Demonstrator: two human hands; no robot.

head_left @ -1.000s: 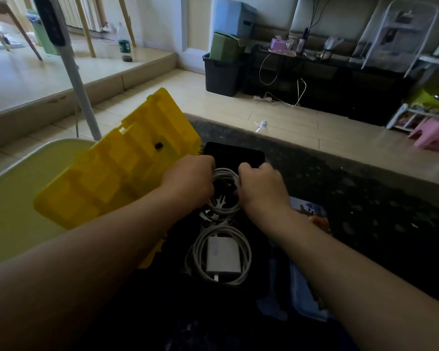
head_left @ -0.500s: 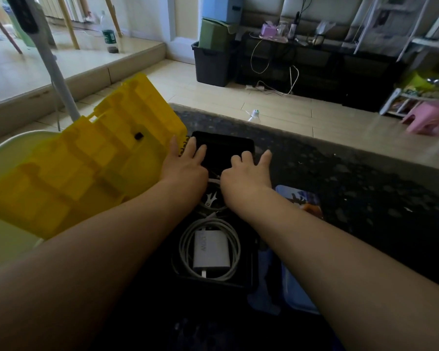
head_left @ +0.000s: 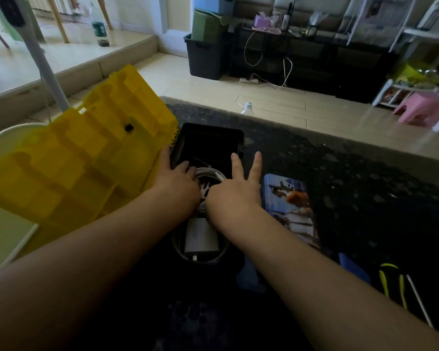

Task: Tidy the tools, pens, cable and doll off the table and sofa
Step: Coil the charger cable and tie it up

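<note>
A black box (head_left: 211, 138) with its yellow lid (head_left: 86, 160) swung open to the left lies on the dark table (head_left: 340, 173). Inside it, a coiled white cable (head_left: 211, 173) sits at the middle. A white charger (head_left: 200, 236) ringed by another coil is at the near end. My left hand (head_left: 175, 181) rests on the coiled cable with bent fingers, one finger along the lid's edge. My right hand (head_left: 233, 193) lies beside it with two fingers spread over the box's right rim. A yellow-and-black screwdriver (head_left: 390, 282) lies at the near right.
A blue picture-printed case (head_left: 289, 206) lies right of the box, and a small blue item (head_left: 352, 267) nearer. A pale green seat (head_left: 0, 224) and white pole (head_left: 43, 64) stand left. Beyond the table's far edge are a small bottle (head_left: 246, 108) and a pink stool (head_left: 421, 110).
Both hands gripped the cable coil over the box, then let it down and flattened out. Now the left fingers bend onto the coil and the right shows two raised fingers.
</note>
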